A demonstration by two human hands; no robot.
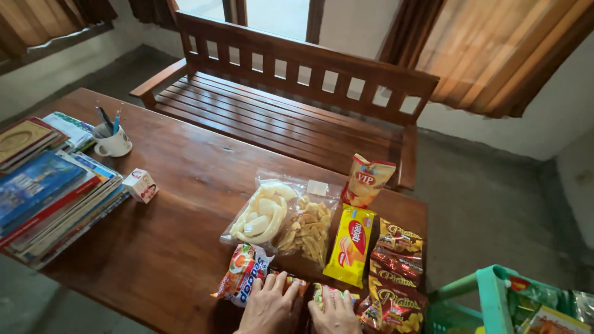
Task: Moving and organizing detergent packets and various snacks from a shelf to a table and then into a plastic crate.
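My left hand (269, 306) and my right hand (336, 312) lie flat, fingers apart, on snack packets at the near edge of the wooden table (179, 204). The left hand rests beside a white and orange packet (242, 272). The right hand covers a greenish packet (331, 292), next to dark red snack bags (395, 275). Just beyond the hands lie a yellow wafer pack (351, 245), a clear bag of white crackers (263, 213) and a clear bag of yellow chips (307, 232). A small upright pouch (366, 180) stands behind them.
A stack of books and magazines (46, 192) fills the table's left end, with a white mug of pens (113, 141) and a small white carton (140, 185) nearby. A wooden bench (278, 105) stands behind the table. A green basket (495, 297) holding packets sits at the lower right.
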